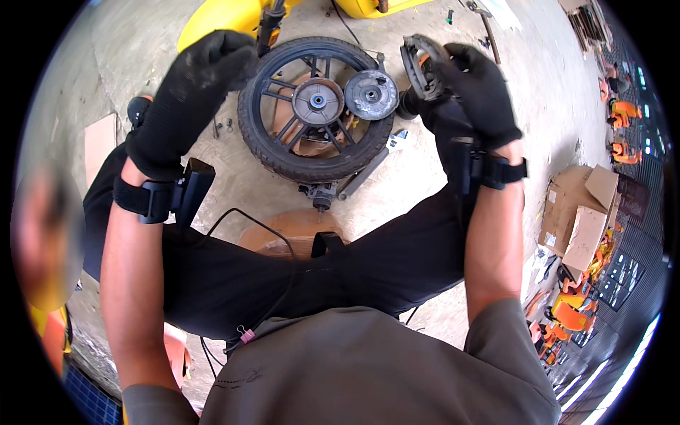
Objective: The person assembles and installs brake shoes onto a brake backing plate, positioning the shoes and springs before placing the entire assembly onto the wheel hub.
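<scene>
A spoked motorcycle wheel (315,167) with a black tyre lies flat on the floor in front of me. Its hub (304,113) faces up. A round grey brake plate (372,106) rests on the wheel's right side. My right hand (485,92), in a black glove, grips a pair of curved brake shoes (416,67) raised to the right of the tyre. My left hand (205,78), also gloved, is held by the tyre's far left edge with its fingers curled together. Whatever lies between those fingers, if anything, is hidden.
Yellow body parts (219,21) and a black upright shaft (270,28) stand beyond the wheel. Below the tyre are a metal mechanism (321,195) and a long bar (363,175). Cardboard boxes (577,209) stand at right. A person (49,241) is at far left.
</scene>
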The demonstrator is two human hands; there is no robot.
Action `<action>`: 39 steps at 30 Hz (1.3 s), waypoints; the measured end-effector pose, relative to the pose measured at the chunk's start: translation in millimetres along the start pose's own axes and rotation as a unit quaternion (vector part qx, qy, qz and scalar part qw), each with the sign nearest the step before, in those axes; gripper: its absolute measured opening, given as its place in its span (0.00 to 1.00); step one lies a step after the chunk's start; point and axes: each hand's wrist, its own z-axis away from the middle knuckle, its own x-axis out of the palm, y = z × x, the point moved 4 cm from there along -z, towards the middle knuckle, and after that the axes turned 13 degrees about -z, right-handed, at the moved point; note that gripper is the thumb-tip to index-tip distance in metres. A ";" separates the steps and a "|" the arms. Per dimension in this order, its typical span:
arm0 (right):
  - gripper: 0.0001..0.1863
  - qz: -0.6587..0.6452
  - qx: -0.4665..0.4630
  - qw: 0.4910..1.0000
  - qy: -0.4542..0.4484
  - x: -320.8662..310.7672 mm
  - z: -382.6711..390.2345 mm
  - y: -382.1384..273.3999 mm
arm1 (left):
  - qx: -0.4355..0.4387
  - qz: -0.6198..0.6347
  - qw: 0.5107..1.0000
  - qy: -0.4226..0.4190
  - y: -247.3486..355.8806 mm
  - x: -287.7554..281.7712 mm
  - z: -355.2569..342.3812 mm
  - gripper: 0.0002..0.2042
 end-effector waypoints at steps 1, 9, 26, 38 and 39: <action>0.20 -0.003 -0.019 1.000 -0.016 -8.2 1.4 -12.0 | 0.015 -0.008 1.000 -0.021 -5.8 10.8 -3.8 0.13; 0.22 -0.061 0.046 0.996 -0.047 -54.1 3.1 -5.0 | 0.170 -0.262 0.942 -0.120 -38.9 114.8 -38.1 0.10; 0.14 -0.151 0.205 0.967 0.025 -57.8 10.8 -15.5 | -0.067 -0.333 0.938 -0.072 -102.1 289.4 -133.5 0.09; 0.18 -0.165 0.133 0.977 -0.023 -59.1 9.7 -4.6 | 0.099 -0.154 0.982 -0.043 -27.3 226.6 -132.5 0.10; 0.20 -0.134 0.094 0.986 -0.020 -59.9 9.9 3.5 | 0.105 -0.115 0.985 -0.074 -23.1 212.0 -131.1 0.10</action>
